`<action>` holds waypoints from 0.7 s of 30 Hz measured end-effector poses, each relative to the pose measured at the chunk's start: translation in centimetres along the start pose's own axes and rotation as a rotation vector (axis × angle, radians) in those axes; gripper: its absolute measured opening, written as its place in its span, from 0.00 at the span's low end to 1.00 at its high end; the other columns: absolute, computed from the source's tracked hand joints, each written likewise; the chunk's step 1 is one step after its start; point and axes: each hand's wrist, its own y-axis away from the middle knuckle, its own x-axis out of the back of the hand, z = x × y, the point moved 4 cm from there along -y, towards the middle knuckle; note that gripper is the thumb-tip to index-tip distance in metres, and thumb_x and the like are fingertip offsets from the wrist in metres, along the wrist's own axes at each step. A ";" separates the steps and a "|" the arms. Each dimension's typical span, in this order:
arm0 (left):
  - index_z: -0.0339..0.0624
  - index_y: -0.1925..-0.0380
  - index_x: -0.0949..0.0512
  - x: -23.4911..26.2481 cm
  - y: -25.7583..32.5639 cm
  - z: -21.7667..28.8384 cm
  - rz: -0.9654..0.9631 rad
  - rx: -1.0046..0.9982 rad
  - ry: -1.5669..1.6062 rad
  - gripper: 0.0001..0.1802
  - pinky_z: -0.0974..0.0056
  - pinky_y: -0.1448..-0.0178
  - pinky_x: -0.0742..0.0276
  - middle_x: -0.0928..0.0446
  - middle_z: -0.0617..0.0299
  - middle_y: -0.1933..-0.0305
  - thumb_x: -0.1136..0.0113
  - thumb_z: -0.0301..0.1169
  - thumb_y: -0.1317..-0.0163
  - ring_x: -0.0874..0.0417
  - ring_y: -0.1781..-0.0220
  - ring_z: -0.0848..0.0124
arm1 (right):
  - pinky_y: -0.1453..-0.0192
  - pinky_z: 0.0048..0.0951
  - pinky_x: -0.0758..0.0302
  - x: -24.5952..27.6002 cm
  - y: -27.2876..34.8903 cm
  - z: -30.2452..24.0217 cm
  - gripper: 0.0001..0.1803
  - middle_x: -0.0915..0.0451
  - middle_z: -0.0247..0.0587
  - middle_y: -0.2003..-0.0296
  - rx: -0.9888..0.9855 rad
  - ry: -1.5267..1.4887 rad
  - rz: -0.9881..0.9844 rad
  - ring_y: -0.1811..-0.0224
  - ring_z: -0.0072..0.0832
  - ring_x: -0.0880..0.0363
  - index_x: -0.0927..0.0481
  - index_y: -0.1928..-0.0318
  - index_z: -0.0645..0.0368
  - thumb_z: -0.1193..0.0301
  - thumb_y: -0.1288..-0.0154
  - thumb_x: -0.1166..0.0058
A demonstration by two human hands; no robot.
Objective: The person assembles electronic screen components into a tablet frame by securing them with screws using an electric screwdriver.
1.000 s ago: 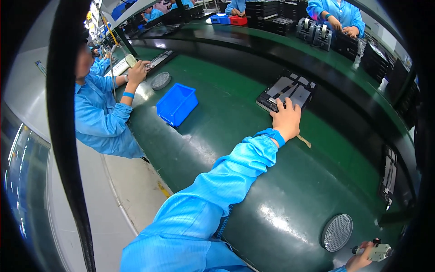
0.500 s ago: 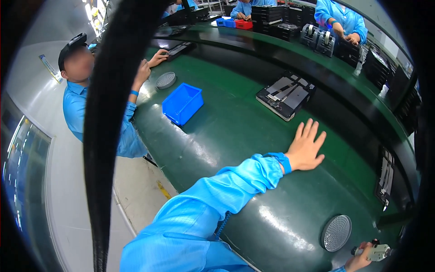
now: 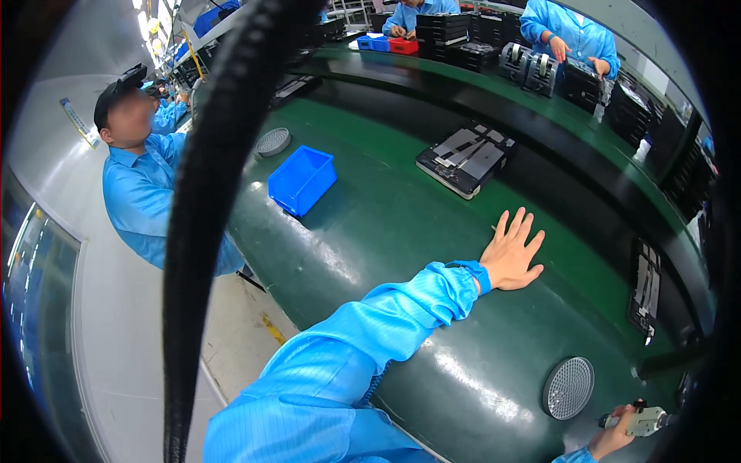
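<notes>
My left hand (image 3: pixel 511 251) rests palm down on the green work surface (image 3: pixel 401 255), fingers spread and holding nothing. Just beyond its fingertips lies a small stack of opened tablets (image 3: pixel 466 160), with silver battery cells showing on the top one. At the lower right, my right hand (image 3: pixel 612 440) is closed around a pale handheld tool with a metal nose, which looks like an electric screwdriver (image 3: pixel 647 421). Beside that hand sits a round grey dimpled dish (image 3: pixel 569 388). Another opened tablet (image 3: pixel 645 293) lies farther along the right side.
A blue bin (image 3: pixel 302 181) and a second round dish (image 3: pixel 272 142) stand at the far left. A co-worker (image 3: pixel 139 189) sits beyond them, partly covered by a dark strap (image 3: pixel 202 193) crossing my view. Across the raised ledge, other people work among black stacks (image 3: pixel 442 28).
The whole view has shifted slightly, so the bench things sit a little farther left. My hands keep their poses. The co-worker's hands at the left no longer show.
</notes>
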 end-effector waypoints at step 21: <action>0.38 0.37 0.38 -1.0 0.3 4.0 -0.076 0.028 -0.053 0.36 0.41 0.27 0.70 0.48 0.38 0.31 0.58 0.53 0.37 0.59 0.26 0.45 | 0.68 0.21 0.39 4.0 -3.2 9.5 0.17 0.30 0.32 0.72 -0.372 -0.227 -0.131 0.74 0.18 0.36 0.28 0.48 0.66 0.73 0.35 0.48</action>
